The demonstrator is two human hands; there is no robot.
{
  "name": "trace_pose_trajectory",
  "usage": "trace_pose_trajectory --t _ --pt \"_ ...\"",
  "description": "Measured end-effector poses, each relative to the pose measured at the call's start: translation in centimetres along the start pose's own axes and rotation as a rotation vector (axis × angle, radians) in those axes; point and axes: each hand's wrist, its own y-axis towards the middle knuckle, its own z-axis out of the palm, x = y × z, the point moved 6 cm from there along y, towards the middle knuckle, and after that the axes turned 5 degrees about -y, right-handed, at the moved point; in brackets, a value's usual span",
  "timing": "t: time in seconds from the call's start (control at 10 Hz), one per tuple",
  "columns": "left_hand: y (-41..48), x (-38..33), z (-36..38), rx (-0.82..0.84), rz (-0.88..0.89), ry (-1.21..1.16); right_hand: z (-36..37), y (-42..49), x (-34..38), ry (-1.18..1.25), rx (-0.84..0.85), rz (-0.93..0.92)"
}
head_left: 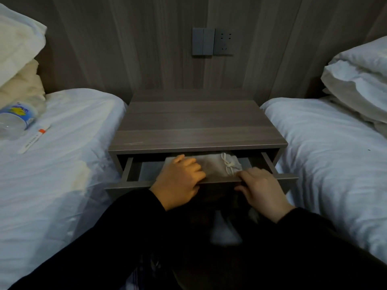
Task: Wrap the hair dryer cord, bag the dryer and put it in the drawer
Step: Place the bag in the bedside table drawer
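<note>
A grey cloth bag [213, 166] with a tied white drawstring [229, 164] lies inside the open drawer [134, 176] of the nightstand [196, 126]. The dryer itself is hidden in the bag. My left hand [180, 181] rests over the drawer's front edge, fingers curled onto the bag's left end, thumb under the front panel. My right hand [261, 189] grips the drawer front at the right, fingers on top of the edge, thumb below it.
White beds flank the nightstand on the left [62, 164] and on the right [335, 153], with pillows at their heads. A water bottle [16, 120] and a thin white packet [33, 139] lie on the left bed. A switch and socket panel [212, 41] is on the wall.
</note>
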Motion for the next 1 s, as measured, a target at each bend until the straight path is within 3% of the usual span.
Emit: trace_pose_trajectory --t 0.1,0.2,0.3,0.4,0.6,0.8,1.0 --pt "0.7 2.0 0.8 0.069 -0.168 0.091 0.3 2.0 0.1 -0.038 -0.06 0.021" --pt "1.9 4.7 1.0 0.028 -0.312 0.13 0.6 4.7 -0.5 -0.046 0.0 0.03" --pt "3.8 6.4 1.8 0.031 -0.348 0.156 1.3 7.5 -1.5 0.042 0.141 0.092" --pt "5.0 7.1 2.5 0.008 -0.366 0.12 1.7 9.2 -0.9 0.005 0.177 0.11" --pt "5.6 7.4 3.0 -0.117 -0.411 0.097 2.2 9.8 -0.6 -0.124 -0.004 0.097" --pt "5.5 7.4 3.5 -0.184 -0.423 0.129 2.6 9.8 -0.8 -0.124 -0.081 0.133" --pt "5.3 7.2 3.1 -0.206 -0.426 0.096 2.1 9.9 0.0 -0.089 0.05 0.131"
